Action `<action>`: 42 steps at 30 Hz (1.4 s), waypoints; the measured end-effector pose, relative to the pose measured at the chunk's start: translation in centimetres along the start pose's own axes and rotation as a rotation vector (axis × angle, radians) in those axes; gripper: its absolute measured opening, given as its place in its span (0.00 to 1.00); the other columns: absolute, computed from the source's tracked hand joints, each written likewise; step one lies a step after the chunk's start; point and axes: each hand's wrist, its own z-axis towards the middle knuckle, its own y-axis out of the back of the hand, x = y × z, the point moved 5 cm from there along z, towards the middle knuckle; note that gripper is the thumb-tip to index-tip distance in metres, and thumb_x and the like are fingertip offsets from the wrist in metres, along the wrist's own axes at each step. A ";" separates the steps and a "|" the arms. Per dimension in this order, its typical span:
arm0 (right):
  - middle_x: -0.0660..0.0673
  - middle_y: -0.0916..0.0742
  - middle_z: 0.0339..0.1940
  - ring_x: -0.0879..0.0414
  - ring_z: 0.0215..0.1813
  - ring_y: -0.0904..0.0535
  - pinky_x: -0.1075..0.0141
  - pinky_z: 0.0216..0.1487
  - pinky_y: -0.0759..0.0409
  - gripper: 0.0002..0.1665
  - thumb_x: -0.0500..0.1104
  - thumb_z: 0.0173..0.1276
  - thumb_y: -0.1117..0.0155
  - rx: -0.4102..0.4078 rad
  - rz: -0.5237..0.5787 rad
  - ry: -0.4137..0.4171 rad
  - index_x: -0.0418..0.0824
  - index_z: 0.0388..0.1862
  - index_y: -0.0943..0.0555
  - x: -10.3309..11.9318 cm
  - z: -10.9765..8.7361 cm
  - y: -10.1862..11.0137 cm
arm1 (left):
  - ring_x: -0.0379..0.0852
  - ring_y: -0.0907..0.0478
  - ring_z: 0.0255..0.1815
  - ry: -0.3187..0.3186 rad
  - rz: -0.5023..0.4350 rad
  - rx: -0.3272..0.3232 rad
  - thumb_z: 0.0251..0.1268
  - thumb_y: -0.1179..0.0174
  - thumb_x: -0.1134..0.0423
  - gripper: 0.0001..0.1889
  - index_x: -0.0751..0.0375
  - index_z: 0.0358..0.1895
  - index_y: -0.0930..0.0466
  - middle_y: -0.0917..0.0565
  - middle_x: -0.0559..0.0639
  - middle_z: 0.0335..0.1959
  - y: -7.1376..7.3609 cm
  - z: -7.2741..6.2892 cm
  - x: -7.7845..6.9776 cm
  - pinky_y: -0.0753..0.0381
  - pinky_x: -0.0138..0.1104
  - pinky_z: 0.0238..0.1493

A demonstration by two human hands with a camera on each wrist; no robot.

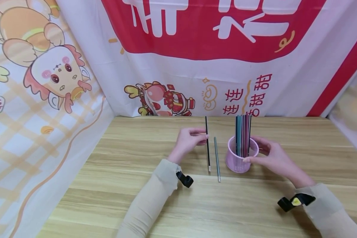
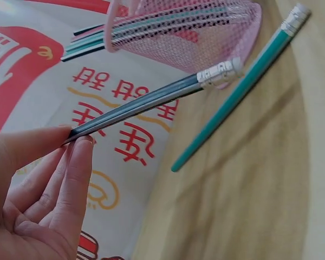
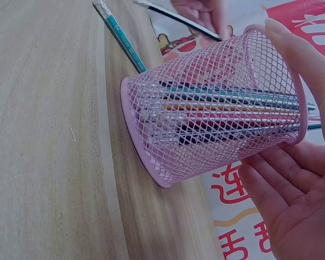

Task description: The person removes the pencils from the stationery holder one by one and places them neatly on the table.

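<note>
Between thumb and fingertips my left hand (image 1: 190, 140) pinches a black pencil (image 2: 135, 108), its white eraser end pointing toward the near side. A green pencil (image 1: 217, 158) lies on the table just right of it, apart from both hands. My right hand (image 1: 272, 157) holds the rim of a pink mesh pen cup (image 3: 206, 108), thumb on the near side and fingers round the far side. Several pencils (image 1: 243, 135) in black, green and pink stand inside the cup, eraser ends down.
The wood-grain table (image 1: 190, 208) meets a printed cloth (image 1: 178, 72) hung behind it. Another patterned cloth (image 1: 38, 138) covers the left side. Black camera straps (image 1: 185, 179) are round both wrists.
</note>
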 end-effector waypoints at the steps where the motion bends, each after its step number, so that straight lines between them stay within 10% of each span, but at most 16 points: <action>1: 0.32 0.26 0.72 0.38 0.68 0.26 0.65 0.65 0.24 0.55 0.55 0.59 0.20 0.001 0.001 0.000 0.34 0.77 0.36 0.0 0.0 0.0 | 0.52 0.11 0.36 0.011 0.010 0.001 0.63 0.28 0.69 0.14 0.67 0.51 0.14 0.11 0.56 0.38 0.0 0.0 0.3 0.11 0.40 0.42; 22: 0.33 0.26 0.72 0.39 0.69 0.27 0.64 0.65 0.24 0.54 0.55 0.60 0.20 0.000 0.008 0.009 0.35 0.78 0.35 -0.2 0.1 -0.1 | 0.49 0.13 0.31 0.189 0.004 -0.012 0.59 0.30 0.78 0.16 0.71 0.51 0.16 0.12 0.58 0.35 -0.8 0.7 4.9 0.11 0.36 0.39; 37: 0.32 0.26 0.72 0.38 0.68 0.26 0.82 0.58 0.28 0.54 0.53 0.60 0.19 -0.001 0.020 0.030 0.33 0.77 0.36 -0.3 0.1 -0.1 | 0.47 0.12 0.27 0.250 0.165 -0.109 0.57 0.27 0.76 0.13 0.69 0.46 0.12 0.12 0.55 0.30 -1.5 0.0 4.7 0.11 0.32 0.32; 42: 0.33 0.26 0.72 0.39 0.68 0.26 0.73 0.62 0.24 0.54 0.54 0.60 0.20 0.000 0.010 0.018 0.35 0.78 0.36 -0.2 0.1 -0.1 | 0.47 0.12 0.28 0.252 0.199 -0.120 0.56 0.27 0.76 0.14 0.69 0.47 0.13 0.12 0.54 0.30 -1.7 -0.1 4.6 0.12 0.31 0.31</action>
